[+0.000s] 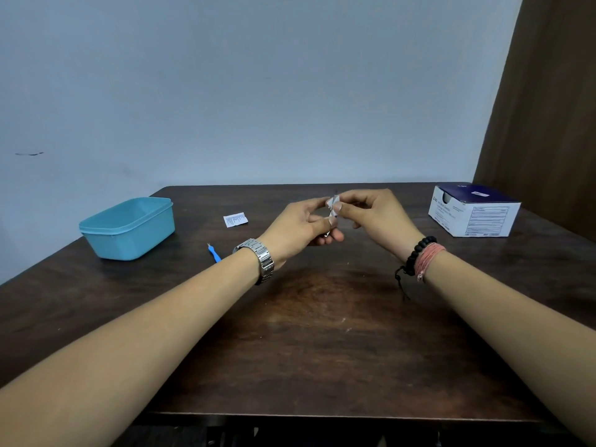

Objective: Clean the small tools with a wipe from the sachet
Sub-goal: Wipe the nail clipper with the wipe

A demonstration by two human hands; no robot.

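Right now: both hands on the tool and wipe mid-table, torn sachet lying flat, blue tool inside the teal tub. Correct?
Not quite. The blue tool lies on the table, outside the teal tub, near its right side; the head view shows it. The rest holds: left hand and right hand pinch a small tool and wipe mid-table, and the torn sachet lies flat.
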